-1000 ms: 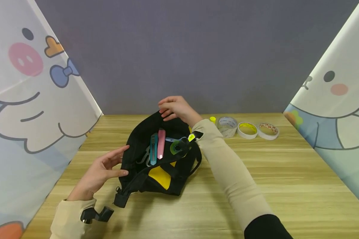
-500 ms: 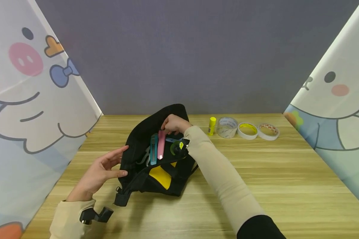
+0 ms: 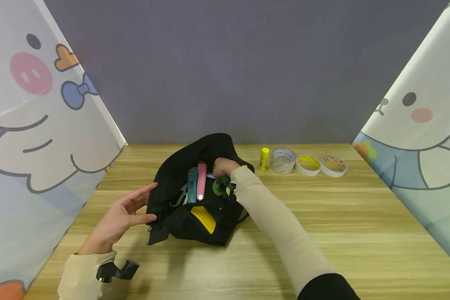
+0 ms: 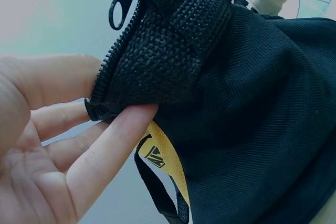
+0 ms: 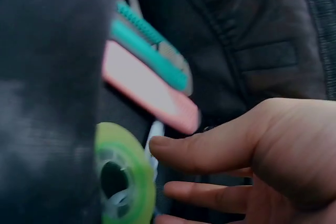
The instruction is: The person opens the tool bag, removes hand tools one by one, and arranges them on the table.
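My left hand (image 3: 114,216) pinches the left edge of a black bag (image 3: 180,160), its fingers at the zipper in the left wrist view. Through the bag's wide mouth reaches my right hand (image 3: 225,166). Its thumb and fingers stand apart in the right wrist view, the thumb tip right at a slim pale-blue thing (image 5: 156,129), most of which is hidden. Beside it lies a green ring-shaped tape dispenser (image 5: 126,145). A pink box cutter (image 3: 201,181) and a teal box cutter (image 3: 192,185) lie side by side inside, with pale scissors-like handles (image 3: 181,196) to their left.
On the wooden table (image 3: 360,233), right of the bag, a yellow glue stick (image 3: 264,159) stands near a clear tape roll (image 3: 283,166). Two white tape rolls follow, one with a yellow core (image 3: 308,171). A grey panel (image 3: 240,75) closes off the back.
My right hand has left the bag's far rim and come down into the bag beside the pink box cutter. The left hand keeps its hold, and the bag's near-left corner has shifted upward.
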Available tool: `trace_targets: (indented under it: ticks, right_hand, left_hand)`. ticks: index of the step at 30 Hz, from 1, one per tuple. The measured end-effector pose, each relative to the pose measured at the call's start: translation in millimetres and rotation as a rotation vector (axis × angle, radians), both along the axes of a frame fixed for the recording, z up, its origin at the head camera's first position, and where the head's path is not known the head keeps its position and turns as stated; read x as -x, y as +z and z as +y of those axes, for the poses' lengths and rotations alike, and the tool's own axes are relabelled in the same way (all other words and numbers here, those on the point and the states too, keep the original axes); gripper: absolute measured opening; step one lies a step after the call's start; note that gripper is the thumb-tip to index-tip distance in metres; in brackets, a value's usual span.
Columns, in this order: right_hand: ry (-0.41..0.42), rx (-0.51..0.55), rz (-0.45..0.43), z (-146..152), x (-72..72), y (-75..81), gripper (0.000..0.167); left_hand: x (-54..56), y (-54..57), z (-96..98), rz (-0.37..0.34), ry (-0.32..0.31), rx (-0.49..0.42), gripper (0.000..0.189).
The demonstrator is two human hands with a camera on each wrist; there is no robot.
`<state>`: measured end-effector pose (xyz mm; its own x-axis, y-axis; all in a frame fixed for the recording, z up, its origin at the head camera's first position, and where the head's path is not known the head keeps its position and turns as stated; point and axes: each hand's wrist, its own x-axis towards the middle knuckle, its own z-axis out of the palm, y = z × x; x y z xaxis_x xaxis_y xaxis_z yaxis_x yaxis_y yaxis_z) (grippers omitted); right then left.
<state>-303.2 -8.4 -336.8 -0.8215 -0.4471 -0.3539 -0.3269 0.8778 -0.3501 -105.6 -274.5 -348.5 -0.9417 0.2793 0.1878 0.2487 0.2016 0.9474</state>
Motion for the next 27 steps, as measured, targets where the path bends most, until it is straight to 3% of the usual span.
trace_targets:
  ticks: [3,5,8,9,14,20,23,27]
  right_hand:
    - [-0.016,-0.026,-0.001,0,-2.2,-5.5,0.002]
    - [-0.044,-0.036,-0.01,-1,-3.3,-9.3,0.011]
    - [-0.061,-0.067,-0.008,-3,-3.9,-14.6,0.007]
    - [-0.056,-0.082,-0.005,-5,-3.7,-16.6,0.002]
    - [0.004,-0.161,0.004,-10,-2.9,-23.5,0.021]
    - [0.038,-0.199,0.026,-13,-4.5,-24.4,0.013]
    - [0.041,-0.139,0.01,-13,-4.3,-19.9,0.025]
    - [0.001,0.076,-0.033,-7,-8.3,-4.6,0.037]
  left_hand:
    - [0.8,0.5,1.0,0.01,-0.002,-0.003,0.075]
    - [0.9,0.5,1.3,0.012,0.002,0.01,0.075]
    - [1.2,0.1,1.1,0.011,-0.001,0.01,0.075]
    - [1.1,-0.1,0.8,0.013,-0.006,0.005,0.075]
    - [2.1,-1.4,0.7,0.019,-0.022,-0.031,0.074]
    - [3.2,-1.7,1.1,0.025,-0.025,-0.039,0.074]
    - [3.8,-1.9,0.9,0.023,-0.031,-0.045,0.075]
    - [5.2,-3.7,0.1,0.033,-0.057,-0.062,0.076]
